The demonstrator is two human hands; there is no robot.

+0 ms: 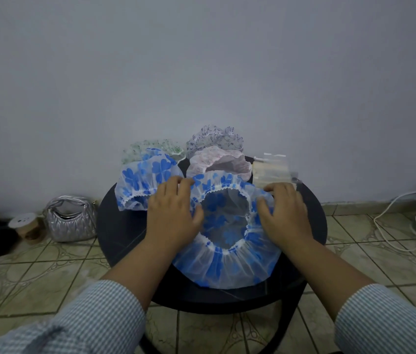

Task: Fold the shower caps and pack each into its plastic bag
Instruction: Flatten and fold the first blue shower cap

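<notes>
A white shower cap with blue hearts (224, 267) lies opening-up on the round black table (125, 226). My left hand (173, 215) presses flat on its left rim and my right hand (283, 215) on its right rim, fingers spread. A second blue-heart cap (145, 175) sits behind my left hand. Further back lie a green-speckled cap (150, 146), a pink cap (217, 159) and a purple-patterned cap (214, 137). A stack of clear plastic bags (270, 169) rests at the table's back right, just beyond my right hand.
A silver quilted handbag (70, 219) and a small round wooden container (27, 227) stand on the tiled floor left of the table. A white cable (393, 226) runs over the floor at right. A plain wall stands close behind.
</notes>
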